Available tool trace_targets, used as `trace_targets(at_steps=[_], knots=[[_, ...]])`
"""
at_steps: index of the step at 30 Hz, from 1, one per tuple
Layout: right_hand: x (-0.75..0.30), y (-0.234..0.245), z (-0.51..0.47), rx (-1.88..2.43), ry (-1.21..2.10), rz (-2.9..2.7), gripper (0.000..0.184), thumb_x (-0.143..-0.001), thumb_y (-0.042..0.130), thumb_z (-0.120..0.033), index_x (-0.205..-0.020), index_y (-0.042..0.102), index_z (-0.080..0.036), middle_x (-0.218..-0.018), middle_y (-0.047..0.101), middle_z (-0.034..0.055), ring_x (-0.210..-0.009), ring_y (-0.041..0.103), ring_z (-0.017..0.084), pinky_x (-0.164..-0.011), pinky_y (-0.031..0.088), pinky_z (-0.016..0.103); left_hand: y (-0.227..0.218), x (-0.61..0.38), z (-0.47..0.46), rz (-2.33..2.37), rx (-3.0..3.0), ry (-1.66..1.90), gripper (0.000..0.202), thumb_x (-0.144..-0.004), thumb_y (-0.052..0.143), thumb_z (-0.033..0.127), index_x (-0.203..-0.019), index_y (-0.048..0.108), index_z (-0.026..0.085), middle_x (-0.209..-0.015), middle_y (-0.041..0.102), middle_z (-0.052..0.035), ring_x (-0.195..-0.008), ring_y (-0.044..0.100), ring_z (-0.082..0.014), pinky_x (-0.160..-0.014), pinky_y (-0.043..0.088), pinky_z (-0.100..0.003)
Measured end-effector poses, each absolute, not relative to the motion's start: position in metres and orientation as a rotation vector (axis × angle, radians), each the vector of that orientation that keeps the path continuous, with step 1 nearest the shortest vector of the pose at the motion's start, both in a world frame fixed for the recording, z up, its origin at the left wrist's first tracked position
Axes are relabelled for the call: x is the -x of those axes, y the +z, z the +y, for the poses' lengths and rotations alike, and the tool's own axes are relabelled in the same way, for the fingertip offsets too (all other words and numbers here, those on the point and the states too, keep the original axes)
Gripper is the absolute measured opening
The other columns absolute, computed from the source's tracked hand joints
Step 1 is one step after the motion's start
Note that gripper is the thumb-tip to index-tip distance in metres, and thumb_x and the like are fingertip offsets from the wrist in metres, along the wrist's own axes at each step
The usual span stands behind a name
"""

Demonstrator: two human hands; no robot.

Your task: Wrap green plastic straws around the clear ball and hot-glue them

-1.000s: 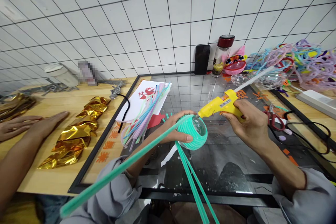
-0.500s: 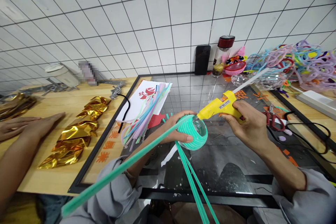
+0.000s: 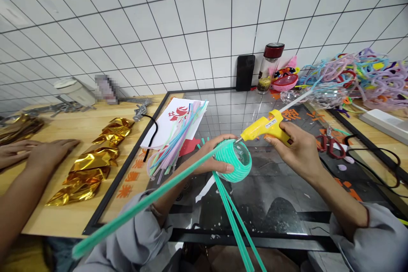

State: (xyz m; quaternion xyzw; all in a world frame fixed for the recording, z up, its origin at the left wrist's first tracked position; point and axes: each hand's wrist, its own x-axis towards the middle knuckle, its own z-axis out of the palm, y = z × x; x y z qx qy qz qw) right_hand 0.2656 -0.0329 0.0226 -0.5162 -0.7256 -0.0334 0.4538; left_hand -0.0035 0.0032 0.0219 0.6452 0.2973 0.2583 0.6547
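My left hand (image 3: 219, 159) is closed around a small clear jar (image 3: 244, 153) wrapped in rings of green pipe cleaner (image 3: 236, 172). A long loose end of the green pipe cleaner runs from the jar's rim toward the lower left. More green stems (image 3: 232, 216) hang below the hand. In my right hand (image 3: 298, 146) is a yellow glue gun (image 3: 263, 127), gripped by its handle, with a white glue stick (image 3: 296, 101) out of its back. The metal nozzle is at the jar's rim, close to my left fingertips; whether it touches is unclear.
A bundle of pastel pipe cleaners (image 3: 177, 140) lies on white paper (image 3: 159, 125). Red-handled scissors (image 3: 333, 148) and a black cord are on the right. Against the wall stand a phone (image 3: 245, 72) and a bottle (image 3: 269, 68). Another person's hands (image 3: 47, 153) rest beside gold foil (image 3: 92, 163).
The glue gun has shifted slightly to the right, and more of its metal nozzle shows at the jar's rim. My left hand and the jar have barely moved.
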Motion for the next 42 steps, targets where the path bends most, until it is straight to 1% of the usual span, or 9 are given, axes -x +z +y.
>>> trace_targets(at_steps=[5,7,11,15,29,34,37,40,42], knots=[[-0.266,0.015,-0.026,1.465,0.469,-1.601,0.032,-0.082,0.066,-0.052,-0.077,0.061,-0.021,-0.064,0.053,-0.0019,-0.056,0.05,0.015,-0.05,0.037,0.026,0.025,0.003,0.004,0.667,-1.481,0.568,0.081,-0.056,0.087,0.03,-0.129,0.054,0.02,-0.117,0.065,-0.0071,-0.101,0.063,-0.0234,-0.085,0.052,-0.033],[-0.267,0.013,-0.022,1.521,0.552,-1.545,0.034,-0.079,0.063,-0.054,-0.076,0.063,-0.02,-0.064,0.052,-0.0015,-0.056,0.049,0.015,-0.05,0.036,0.027,0.026,0.004,0.004,0.677,-1.489,0.578,0.08,-0.055,0.087,0.03,-0.128,0.054,0.02,-0.117,0.065,-0.0073,-0.101,0.063,-0.0238,-0.086,0.052,-0.033],[-0.275,0.01,-0.014,1.794,0.313,-1.57,0.033,-0.072,0.063,-0.052,-0.066,0.062,-0.019,-0.066,0.051,0.0005,-0.061,0.051,0.017,-0.055,0.034,0.028,0.026,0.004,0.005,0.706,-1.505,0.616,0.082,-0.056,0.088,0.031,-0.129,0.052,0.02,-0.117,0.065,-0.0078,-0.103,0.064,-0.0256,-0.087,0.052,-0.035],[-0.284,0.004,-0.008,2.057,0.16,-1.641,0.033,-0.077,0.06,-0.05,-0.064,0.057,-0.02,-0.069,0.052,0.0025,-0.064,0.053,0.019,-0.057,0.031,0.029,0.024,0.005,0.007,0.719,-1.523,0.637,0.085,-0.056,0.089,0.032,-0.13,0.048,0.021,-0.117,0.064,-0.0077,-0.105,0.063,-0.0263,-0.088,0.052,-0.036],[-0.292,-0.012,0.0,2.243,0.007,-1.89,0.035,-0.089,0.054,-0.045,-0.086,0.068,-0.014,-0.086,0.065,0.0129,-0.079,0.061,0.026,-0.067,0.037,0.032,0.015,0.006,0.012,0.723,-1.602,0.714,0.079,-0.052,0.091,0.033,-0.12,0.053,0.022,-0.121,0.059,-0.0076,-0.107,0.058,-0.0254,-0.089,0.048,-0.034],[-0.287,-0.006,-0.007,2.289,-0.269,-1.957,0.048,-0.093,0.05,-0.053,-0.107,0.067,-0.01,-0.102,0.065,0.0186,-0.09,0.059,0.03,-0.072,0.038,0.035,0.018,0.007,0.01,0.732,-1.569,0.709,0.075,-0.057,0.088,0.036,-0.121,0.053,0.022,-0.118,0.061,-0.0069,-0.103,0.059,-0.0238,-0.085,0.049,-0.033],[-0.278,0.006,-0.017,2.033,-0.459,-1.882,0.048,-0.094,0.049,-0.047,-0.119,0.062,-0.008,-0.106,0.064,0.0202,-0.092,0.058,0.032,-0.073,0.039,0.039,0.022,0.007,0.007,0.747,-1.565,0.684,0.074,-0.059,0.085,0.035,-0.124,0.051,0.022,-0.119,0.061,-0.0072,-0.103,0.059,-0.0241,-0.085,0.049,-0.033],[-0.253,0.025,-0.037,1.41,-0.401,-1.899,0.042,-0.097,0.048,-0.035,-0.131,0.054,-0.012,-0.096,0.064,0.0128,-0.086,0.059,0.026,-0.075,0.043,0.038,0.026,0.007,0.005,0.779,-1.611,0.689,0.07,-0.062,0.084,0.036,-0.124,0.054,0.022,-0.122,0.06,-0.0078,-0.105,0.059,-0.0249,-0.087,0.049,-0.034],[-0.228,0.04,-0.052,1.12,-0.329,-1.994,0.049,-0.097,0.051,-0.028,-0.143,0.044,-0.015,-0.093,0.064,0.0092,-0.082,0.058,0.024,-0.073,0.043,0.037,0.026,0.007,0.004,0.789,-1.66,0.699,0.071,-0.062,0.084,0.038,-0.125,0.055,0.022,-0.122,0.061,-0.0077,-0.105,0.059,-0.0259,-0.089,0.05,-0.036]])
